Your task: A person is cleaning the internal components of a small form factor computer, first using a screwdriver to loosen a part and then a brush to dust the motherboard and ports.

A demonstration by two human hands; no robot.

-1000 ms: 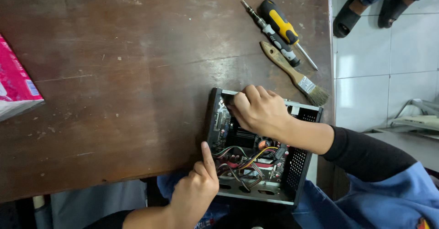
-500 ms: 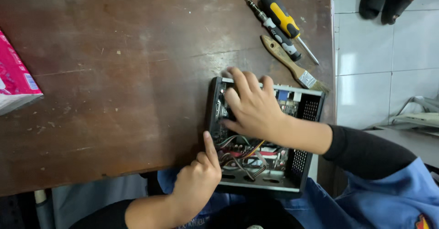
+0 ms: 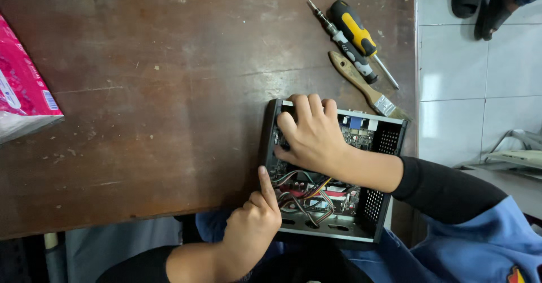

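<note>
Brown wooden counter (image 3: 169, 91) carries everything. Small open computer case (image 3: 330, 173) sits at the near right corner, hanging partly over the edge toward the person's lap, lid off, so the board and wiring are reachable from above. Vented side wall faces right.

Right hand (image 3: 310, 139) reaches in from the right, palm down over the far half of the case. Fingers are spread and curled over the far-left rim, thumb dipping inside by the board. Looks like it's bracing the box; I can't tell if it grips any part underneath.

Left hand (image 3: 251, 223) comes up from below, loosely fisted, index finger straight out with its tip against the case's left wall beside the coloured wire bundle (image 3: 307, 195). Holds nothing.

Tools are parked just beyond the case, within easy reach: paintbrush (image 3: 367, 85), yellow-handled screwdriver (image 3: 361, 40), grey-black screwdriver (image 3: 341, 40) lying against it. Pink packet (image 3: 22, 85) sits at the far left edge, well apart.
</note>
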